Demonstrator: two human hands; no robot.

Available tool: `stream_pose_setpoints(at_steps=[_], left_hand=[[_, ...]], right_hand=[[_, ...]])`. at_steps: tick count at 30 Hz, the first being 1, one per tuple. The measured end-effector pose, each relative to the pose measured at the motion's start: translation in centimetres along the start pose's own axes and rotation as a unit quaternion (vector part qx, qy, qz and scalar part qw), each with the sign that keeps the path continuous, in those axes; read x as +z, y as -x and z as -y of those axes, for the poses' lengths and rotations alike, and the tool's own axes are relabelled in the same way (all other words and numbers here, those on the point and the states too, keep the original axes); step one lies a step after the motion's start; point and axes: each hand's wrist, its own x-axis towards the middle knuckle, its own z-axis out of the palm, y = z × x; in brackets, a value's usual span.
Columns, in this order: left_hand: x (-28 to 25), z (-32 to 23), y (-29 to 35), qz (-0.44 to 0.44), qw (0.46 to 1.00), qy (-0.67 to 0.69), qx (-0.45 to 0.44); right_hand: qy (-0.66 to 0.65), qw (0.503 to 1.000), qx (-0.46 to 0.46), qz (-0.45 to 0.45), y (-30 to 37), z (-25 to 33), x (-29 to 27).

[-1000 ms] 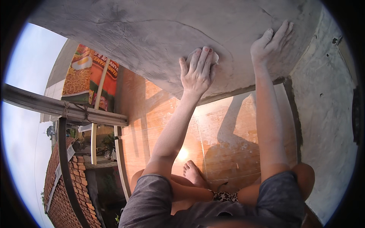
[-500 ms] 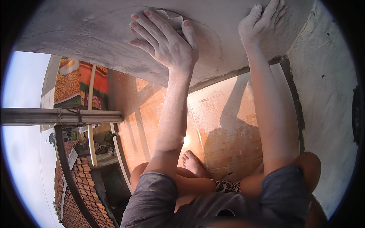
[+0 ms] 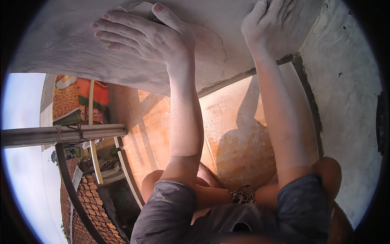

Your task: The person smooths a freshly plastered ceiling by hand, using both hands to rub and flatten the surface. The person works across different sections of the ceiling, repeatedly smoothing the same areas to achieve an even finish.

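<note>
The grey plastered wall [image 3: 215, 42] spans the top of the view, with a thin crack line on it. My left hand [image 3: 156, 38], coated in pale dust, lies flat against it with long fingers pointing left and the thumb raised apart. Under its palm and thumb is a thin, pale sheet with a torn edge, apparently sandpaper [image 3: 136, 7]; most of it is hidden. Farther right, my dusty right hand [image 3: 260, 26] rests against the same wall, holding nothing that shows. Its thumb stands apart, and the fingertips are partly cut off by the top edge.
A rough grey side wall [image 3: 345, 105] rises at right. Below me are orange tiles [image 3: 211, 114] with my shadow on them. At left are a horizontal beam [image 3: 97, 133], a pale pole [image 3: 91, 101], a food-picture banner [image 3: 65, 97] and a tiled roof [image 3: 95, 199] beyond the edge.
My left hand has slid left along the wall with the sheet and turned so its fingers point more to the left. The view has shifted slightly; the right hand stays on the wall.
</note>
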Motion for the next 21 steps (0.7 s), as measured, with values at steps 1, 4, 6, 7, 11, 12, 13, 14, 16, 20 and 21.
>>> stream_pose_setpoints(at_steps=[1,4,6,7,11,12,13,14,16,20,21], left_hand=[[-0.7,0.0,-2.2,-0.039,0.998,0.026,-0.045],[1.1,0.7,3.2,-0.03,0.999,-0.029,-0.022],[2.3,0.0,11.9,0.01,0.991,-0.116,0.065],[2.2,-1.1,14.4,0.011,0.988,-0.112,0.106],[2.5,-1.5,10.4,0.048,0.995,-0.081,0.029],[2.0,-1.4,5.9,0.047,0.996,-0.064,0.027],[1.3,-0.9,1.1,0.006,1.0,-0.023,-0.008],[0.5,-0.9,-2.3,-0.026,0.999,0.0,-0.042],[0.9,-0.9,-0.2,-0.031,0.998,0.005,-0.046],[2.8,-3.4,14.8,0.05,0.988,-0.13,0.073],[2.9,-3.7,15.2,0.076,0.988,-0.123,0.05]], right_hand=[[-0.001,1.0,0.012,0.016,0.0,0.0,0.1],[0.011,1.0,-0.002,0.008,0.2,0.0,0.0],[0.028,1.0,-0.004,0.007,0.2,0.0,0.0],[0.038,0.999,-0.004,0.01,0.1,0.1,-0.1],[0.011,1.0,-0.01,0.003,0.0,0.0,0.0],[0.009,1.0,-0.005,0.008,0.0,0.0,0.1],[0.005,1.0,0.002,0.015,0.0,0.0,0.1],[0.013,1.0,0.001,0.012,0.0,0.0,0.2],[0.023,1.0,-0.005,0.015,0.1,-0.1,0.2],[-0.011,1.0,-0.009,-0.012,0.2,-0.2,0.3],[-0.006,1.0,-0.003,0.0,0.1,-0.3,0.3]])
